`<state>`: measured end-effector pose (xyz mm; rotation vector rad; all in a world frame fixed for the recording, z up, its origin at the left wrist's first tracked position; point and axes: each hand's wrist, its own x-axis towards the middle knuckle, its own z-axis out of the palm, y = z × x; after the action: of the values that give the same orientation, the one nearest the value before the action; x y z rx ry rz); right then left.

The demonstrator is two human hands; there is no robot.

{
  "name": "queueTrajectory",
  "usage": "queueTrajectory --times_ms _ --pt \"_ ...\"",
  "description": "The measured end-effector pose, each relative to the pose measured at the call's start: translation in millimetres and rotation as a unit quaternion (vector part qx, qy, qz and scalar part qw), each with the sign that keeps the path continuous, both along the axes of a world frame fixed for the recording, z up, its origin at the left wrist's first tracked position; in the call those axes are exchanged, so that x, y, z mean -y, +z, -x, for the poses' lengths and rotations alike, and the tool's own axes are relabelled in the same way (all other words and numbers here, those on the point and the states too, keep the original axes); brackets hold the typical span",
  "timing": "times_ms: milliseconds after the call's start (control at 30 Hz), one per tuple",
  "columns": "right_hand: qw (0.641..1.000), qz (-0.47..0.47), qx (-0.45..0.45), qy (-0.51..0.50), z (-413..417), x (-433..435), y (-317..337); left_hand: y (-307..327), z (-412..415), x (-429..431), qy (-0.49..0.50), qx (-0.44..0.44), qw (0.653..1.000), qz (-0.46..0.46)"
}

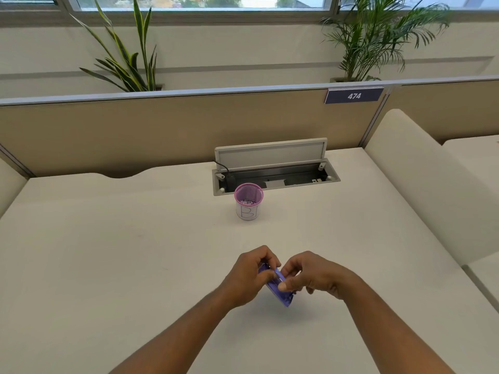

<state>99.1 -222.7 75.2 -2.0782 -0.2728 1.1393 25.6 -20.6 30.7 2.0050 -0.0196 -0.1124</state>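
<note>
Both hands meet low over the near middle of the desk (108, 252), each with fingers curled onto a small flat purple plastic piece (282, 296) held tilted just above the surface. The left hand (251, 273) pinches its far upper end, and the right hand (313, 276) clamps its lower part between thumb and fingers. It looks light, stiff and smooth, so probably slippery and a little brittle at thin edges; gripping across the flat faces near the ends seems safest. Farther off stands a pink mesh cup (248, 202) marked B, with small bits inside. Just beyond it lies an open cable box (275, 176).
</note>
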Motion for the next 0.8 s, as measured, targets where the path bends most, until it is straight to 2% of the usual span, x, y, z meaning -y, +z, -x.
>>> queueTrajectory --times_ms 133,267,433,633,800 --pt "1.0 -0.01 -0.019 -0.016 -4 9 -8 -7 -11 4 -0.017 -0.008 1.0 0.01" --pt "0.996 -0.007 -0.018 -0.082 -10 14 -21 -14 -22 8 -0.037 -0.01 0.999 0.014" --pt "0.982 0.008 0.039 -0.186 -24 20 -35 -20 -33 2 -0.029 -0.014 0.999 -0.01" --pt "0.942 0.055 0.153 -0.295 -49 23 -56 -37 -34 -31 0.061 -0.02 0.986 -0.156" --pt "0.922 0.08 0.196 -0.325 -66 19 -63 -51 -36 -65 0.104 -0.092 0.936 -0.323"
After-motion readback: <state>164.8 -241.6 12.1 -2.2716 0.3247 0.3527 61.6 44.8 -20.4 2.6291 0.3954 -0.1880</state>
